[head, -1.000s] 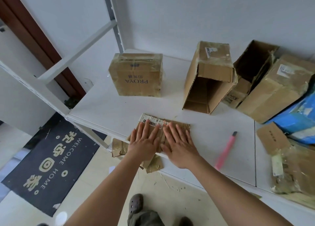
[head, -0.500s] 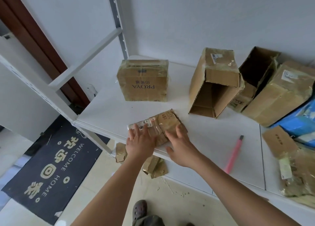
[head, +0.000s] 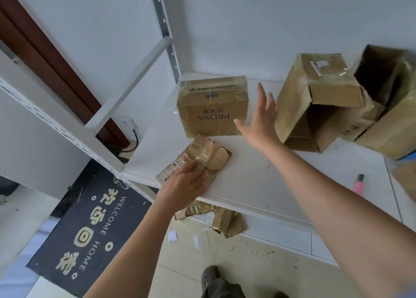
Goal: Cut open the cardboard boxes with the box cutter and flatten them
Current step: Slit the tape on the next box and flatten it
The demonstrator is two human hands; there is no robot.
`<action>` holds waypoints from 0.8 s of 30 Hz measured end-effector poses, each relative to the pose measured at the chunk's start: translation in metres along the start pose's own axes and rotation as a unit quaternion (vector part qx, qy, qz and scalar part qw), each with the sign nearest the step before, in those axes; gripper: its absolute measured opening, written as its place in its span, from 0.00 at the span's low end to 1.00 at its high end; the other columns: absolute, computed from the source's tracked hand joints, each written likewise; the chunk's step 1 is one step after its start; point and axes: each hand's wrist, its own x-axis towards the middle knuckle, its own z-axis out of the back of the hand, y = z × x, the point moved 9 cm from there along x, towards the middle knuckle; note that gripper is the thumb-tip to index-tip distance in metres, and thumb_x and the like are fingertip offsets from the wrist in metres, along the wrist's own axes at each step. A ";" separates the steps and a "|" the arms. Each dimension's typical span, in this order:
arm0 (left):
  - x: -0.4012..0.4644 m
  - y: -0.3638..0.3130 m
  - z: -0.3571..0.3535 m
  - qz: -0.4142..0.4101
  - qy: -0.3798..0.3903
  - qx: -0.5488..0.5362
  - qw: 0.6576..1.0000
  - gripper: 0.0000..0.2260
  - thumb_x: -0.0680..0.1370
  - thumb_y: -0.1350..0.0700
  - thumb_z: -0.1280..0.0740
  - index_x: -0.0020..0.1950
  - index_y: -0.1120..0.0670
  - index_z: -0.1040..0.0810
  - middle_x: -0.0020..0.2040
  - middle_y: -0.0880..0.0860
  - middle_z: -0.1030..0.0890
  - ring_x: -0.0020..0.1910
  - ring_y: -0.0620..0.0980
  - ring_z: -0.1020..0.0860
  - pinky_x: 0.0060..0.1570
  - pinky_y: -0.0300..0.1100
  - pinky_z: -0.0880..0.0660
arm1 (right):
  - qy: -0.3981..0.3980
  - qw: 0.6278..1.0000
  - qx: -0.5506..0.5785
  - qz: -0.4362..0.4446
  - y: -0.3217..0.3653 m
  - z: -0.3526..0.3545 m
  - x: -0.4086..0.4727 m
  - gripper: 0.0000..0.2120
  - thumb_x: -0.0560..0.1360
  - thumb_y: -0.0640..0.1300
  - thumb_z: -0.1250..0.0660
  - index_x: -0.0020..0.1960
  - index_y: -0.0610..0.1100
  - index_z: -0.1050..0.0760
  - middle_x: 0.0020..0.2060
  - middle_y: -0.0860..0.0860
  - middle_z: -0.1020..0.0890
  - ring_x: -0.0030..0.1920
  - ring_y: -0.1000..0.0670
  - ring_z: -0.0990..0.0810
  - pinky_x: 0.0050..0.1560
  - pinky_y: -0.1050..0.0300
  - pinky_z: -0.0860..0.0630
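The fingers of the left hand (head: 188, 186) are laid flat and close together on the flattened box (head: 198, 160), which is pressed against the white table (head: 258, 180) at its near left corner, in the lower centre of the frame. The fingers of the right hand (head: 261, 117) are spread wide and straight in the air, and nothing is held; this hand is seen between the taped box (head: 212, 107) (the print "PROYA" is upside down) and the opened box (head: 315, 102) at the upper right. The pink box cutter (head: 358, 184) is lying on the table at the right edge. Cardboard scraps (head: 216, 216) are seen on the floor under the table edge.
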 end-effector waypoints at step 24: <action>0.081 0.048 0.036 0.047 -0.027 0.011 0.998 0.26 0.77 0.39 0.35 0.74 0.42 0.31 0.79 0.40 0.45 0.75 0.50 0.36 0.64 0.49 0.30 | 0.035 0.992 -0.106 0.060 0.031 -0.038 0.071 0.16 0.67 0.42 0.25 0.43 0.47 0.33 0.65 0.47 0.37 0.73 0.39 0.45 0.65 0.46 0.34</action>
